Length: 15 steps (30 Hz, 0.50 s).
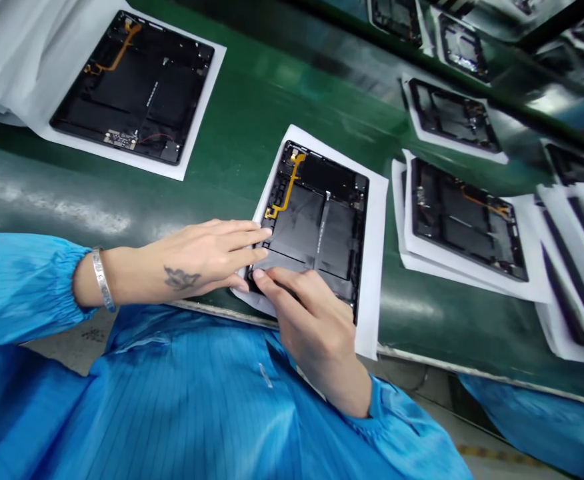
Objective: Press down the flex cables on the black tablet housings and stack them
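An opened tablet lies on a white sheet in front of me, its batteries and orange ribbon cable exposed. My left hand is stretched out from the left, with its fingertips resting on the tablet's left edge. At the near left corner, my right hand bends over the tablet, its thumb and fingers closed together against the frame. Whatever those fingers pinch, if anything, is hidden beneath them. The near edge of the tablet is partly covered by my right hand.
Another opened tablet lies on white sheets at the upper left. To the right, a similar tablet sits on stacked sheets, with several more beyond it. The green work surface has its near edge by my blue smock.
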{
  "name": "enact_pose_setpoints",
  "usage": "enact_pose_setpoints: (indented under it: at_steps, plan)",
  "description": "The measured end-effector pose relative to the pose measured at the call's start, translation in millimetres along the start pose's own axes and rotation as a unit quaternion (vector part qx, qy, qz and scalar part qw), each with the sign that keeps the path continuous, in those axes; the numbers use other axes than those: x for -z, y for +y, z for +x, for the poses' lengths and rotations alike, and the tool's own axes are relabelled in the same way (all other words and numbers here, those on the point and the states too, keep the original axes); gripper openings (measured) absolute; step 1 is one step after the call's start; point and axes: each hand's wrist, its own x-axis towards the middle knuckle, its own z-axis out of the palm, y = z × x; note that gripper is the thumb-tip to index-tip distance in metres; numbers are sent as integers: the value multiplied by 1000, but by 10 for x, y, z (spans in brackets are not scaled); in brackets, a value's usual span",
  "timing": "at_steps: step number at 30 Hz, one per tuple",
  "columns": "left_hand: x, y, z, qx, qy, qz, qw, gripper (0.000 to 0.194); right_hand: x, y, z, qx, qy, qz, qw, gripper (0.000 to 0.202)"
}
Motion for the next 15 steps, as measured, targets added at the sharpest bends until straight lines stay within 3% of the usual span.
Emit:
enact_pose_setpoints:
  at_steps: [5, 9, 15]
  plan:
    - [-11, -2, 8, 16, -20, -3, 1000, 36, 115, -33, 147, 75, -48, -107, 990, 18]
    - [39, 3, 25, 7, -37, 17, 999, 38, 227, -2, 287, 145, -99, -144, 974, 21]
    - [73, 12, 24, -22, -23, 46, 998, 38, 282, -41, 331, 146, -100, -159, 971, 25]
